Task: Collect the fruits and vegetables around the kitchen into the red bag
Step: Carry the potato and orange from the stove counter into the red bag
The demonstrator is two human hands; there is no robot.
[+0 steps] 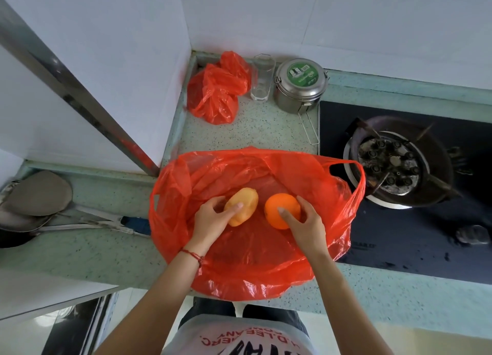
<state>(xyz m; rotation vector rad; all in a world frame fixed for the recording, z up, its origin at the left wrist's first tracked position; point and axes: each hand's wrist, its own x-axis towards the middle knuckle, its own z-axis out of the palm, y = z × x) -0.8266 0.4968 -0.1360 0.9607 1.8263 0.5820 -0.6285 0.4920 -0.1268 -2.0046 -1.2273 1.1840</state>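
Open red bag (255, 272) on counter left of gas burner (391, 168). Inside: one yellow-tan potato (246, 201), gripped by left hand (210, 218); one orange (279, 213), gripped by right hand (306, 221). Second red bag (215, 90) behind.

Bright, even daylight; soft shadows, wide-angle bending and blur at edges.

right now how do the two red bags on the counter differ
The near red bag lies spread open; the far red bag sits bunched up in the corner. The near one holds an orange and a yellowish fruit, gripped by the right hand and left hand; nobody touches the far one. Both are thin red plastic.
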